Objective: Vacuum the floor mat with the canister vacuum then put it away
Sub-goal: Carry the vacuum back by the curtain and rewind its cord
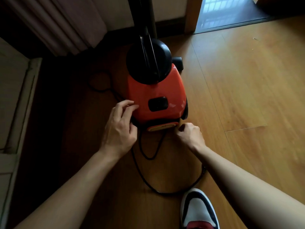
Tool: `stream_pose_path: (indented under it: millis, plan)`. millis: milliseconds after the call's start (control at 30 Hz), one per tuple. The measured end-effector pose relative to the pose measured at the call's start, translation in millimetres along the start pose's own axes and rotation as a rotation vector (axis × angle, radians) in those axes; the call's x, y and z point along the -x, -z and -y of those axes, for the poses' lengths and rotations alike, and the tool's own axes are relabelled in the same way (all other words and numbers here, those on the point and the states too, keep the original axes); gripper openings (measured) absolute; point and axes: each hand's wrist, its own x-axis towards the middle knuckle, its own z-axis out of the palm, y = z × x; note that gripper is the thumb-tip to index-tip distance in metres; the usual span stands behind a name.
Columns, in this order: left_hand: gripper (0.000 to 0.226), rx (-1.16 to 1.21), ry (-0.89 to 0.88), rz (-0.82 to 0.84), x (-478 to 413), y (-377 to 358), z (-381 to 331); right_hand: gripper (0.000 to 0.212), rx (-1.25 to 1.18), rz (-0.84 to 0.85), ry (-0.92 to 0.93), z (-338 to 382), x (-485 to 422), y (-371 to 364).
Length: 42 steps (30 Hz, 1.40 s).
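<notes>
Canister vacuum [156, 91] mid-frame; long axis runs up-frame, away from hands. L hand [120, 129] grips rear corner, nearer; R hand [189, 134] fisted, hold unclear.

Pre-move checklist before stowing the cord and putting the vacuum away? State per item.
1. Left hand bracing the canister vacuum: ok, it grips the rear corner.
2. Right hand holding the power cord: cannot tell, its fingers are curled beside the rear.
3. Cord wound in: not ok, loops lie on the floor behind the vacuum.
4. Cord clear of the shoe: not ok, a loop runs just past its toe.
5. Plug pulled: cannot tell, it is out of view.
</notes>
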Motion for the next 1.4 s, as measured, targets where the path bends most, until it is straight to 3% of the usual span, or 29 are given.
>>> stream_pose_path:
  millis: [167, 400, 600, 733, 933, 1167, 1233, 1333, 1400]
  plan:
    - [0.054, 0.022, 0.069, 0.023, 9.5, -2.7, 13.5, 0.042, -0.191, 0.004, -0.093, 16.7, 1.8, -21.6]
    - [0.076, 0.083, 0.028, 0.176, 10.2, -2.8, 15.5, 0.017, -0.146, 0.022, -0.041, 17.9, 15.1, -37.6]
    - [0.056, 0.077, 0.004, -0.101, -36.4, 14.2, -4.0, 0.027, -0.136, 0.089, -0.038, 0.6, 35.5, -41.9]
    - [0.063, 0.112, -0.008, -0.081, -73.3, 22.2, -21.4, 0.025, -0.116, 0.147, 0.002, -2.6, 36.6, -45.5]
    - [0.079, 0.277, 0.086, -0.119, -104.3, 15.9, -43.5, 0.024, -0.118, 0.052, -0.009, 1.7, 25.5, -39.6]
    - [0.091, 0.416, 0.275, -0.176, -124.0, 6.4, -55.2, 0.020, -0.355, -0.050, 0.037, 5.1, 28.7, -38.8]
    - [0.079, 0.515, 0.315, -0.157, -127.3, 3.6, -51.6, 0.017, -0.412, -0.124, 0.051, 4.3, 32.4, -36.1]
    - [0.038, 0.697, 0.344, -0.101, -127.7, 6.7, -55.0, 0.016, -0.488, -0.201, 0.077, 1.4, 35.9, -32.7]
    - [0.027, 0.817, 0.374, -0.066, -128.3, 10.4, -57.8, 0.013, -0.538, -0.222, 0.083, 0.1, 37.2, -31.4]
